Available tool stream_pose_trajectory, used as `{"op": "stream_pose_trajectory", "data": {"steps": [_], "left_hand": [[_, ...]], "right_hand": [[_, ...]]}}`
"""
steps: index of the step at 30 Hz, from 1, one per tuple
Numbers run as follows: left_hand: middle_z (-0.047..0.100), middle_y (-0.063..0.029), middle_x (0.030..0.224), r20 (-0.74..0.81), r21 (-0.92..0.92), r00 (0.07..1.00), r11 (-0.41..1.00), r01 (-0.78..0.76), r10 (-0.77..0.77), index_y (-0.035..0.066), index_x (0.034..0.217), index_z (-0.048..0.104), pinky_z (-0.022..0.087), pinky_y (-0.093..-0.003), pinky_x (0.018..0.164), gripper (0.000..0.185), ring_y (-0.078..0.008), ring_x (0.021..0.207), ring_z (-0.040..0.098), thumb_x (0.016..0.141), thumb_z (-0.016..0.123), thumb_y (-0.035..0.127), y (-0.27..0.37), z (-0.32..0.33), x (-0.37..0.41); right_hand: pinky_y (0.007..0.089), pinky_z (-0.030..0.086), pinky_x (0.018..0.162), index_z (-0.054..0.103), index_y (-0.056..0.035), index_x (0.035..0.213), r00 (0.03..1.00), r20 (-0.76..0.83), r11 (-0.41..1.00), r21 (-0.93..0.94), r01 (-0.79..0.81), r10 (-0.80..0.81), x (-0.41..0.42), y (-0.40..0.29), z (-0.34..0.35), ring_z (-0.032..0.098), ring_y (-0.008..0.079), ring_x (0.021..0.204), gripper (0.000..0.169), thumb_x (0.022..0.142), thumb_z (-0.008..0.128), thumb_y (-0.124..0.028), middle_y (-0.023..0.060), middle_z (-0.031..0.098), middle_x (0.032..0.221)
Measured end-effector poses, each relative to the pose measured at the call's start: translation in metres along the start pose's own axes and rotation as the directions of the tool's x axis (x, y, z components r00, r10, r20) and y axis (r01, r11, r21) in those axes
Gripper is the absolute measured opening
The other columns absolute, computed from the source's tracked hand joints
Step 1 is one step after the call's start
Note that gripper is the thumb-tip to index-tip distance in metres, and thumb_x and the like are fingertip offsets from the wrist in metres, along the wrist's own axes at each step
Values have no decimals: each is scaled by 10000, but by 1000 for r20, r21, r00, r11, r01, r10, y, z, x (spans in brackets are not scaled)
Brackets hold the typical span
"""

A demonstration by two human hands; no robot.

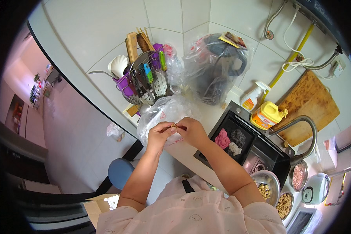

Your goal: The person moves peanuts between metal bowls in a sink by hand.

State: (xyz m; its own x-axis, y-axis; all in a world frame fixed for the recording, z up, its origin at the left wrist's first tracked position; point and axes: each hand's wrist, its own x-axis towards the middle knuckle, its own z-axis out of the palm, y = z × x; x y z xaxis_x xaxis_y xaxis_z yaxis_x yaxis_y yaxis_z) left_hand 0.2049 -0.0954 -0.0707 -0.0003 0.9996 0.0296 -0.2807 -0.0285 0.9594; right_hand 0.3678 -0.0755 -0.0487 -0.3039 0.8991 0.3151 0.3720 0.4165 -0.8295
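Observation:
Fingertips meet over a crumpled plastic bag (175, 108), where my left hand (160, 135) and my right hand (193, 132) pinch a small brown thing (174, 125) between them. It looks like a peanut in its shell, but the fingers cover most of it. At the right, a metal bowl (274, 179) contains unshelled peanuts (263, 191). More peanuts in their shells (284, 204) fill a second bowl below it. Pink shelled peanuts (299, 177) lie in another bowl beyond the sink.
A black sink (269, 152) with a curved faucet (310, 131) and cloths (223, 139) is on my right. Behind it stand a yellow jug (267, 115), a spray bottle (253, 96) and a cutting board (310, 108). Utensil racks (143, 82) and a bagged dark pitcher (219, 70) line the wall.

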Motion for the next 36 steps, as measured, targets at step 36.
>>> {"op": "stream_pose_trajectory", "data": {"steps": [36], "left_hand": [[582, -65, 1059, 36, -689, 923, 660, 300, -383, 80, 988, 546, 492, -280, 807, 159, -153, 900, 582, 977, 450, 207, -14, -8, 16]], "right_hand": [[311, 463, 664, 696, -81, 968, 995, -18, 990, -96, 100, -102, 10, 3, 12, 565, 238, 744, 222, 750, 672, -51, 91, 559, 826]]}}
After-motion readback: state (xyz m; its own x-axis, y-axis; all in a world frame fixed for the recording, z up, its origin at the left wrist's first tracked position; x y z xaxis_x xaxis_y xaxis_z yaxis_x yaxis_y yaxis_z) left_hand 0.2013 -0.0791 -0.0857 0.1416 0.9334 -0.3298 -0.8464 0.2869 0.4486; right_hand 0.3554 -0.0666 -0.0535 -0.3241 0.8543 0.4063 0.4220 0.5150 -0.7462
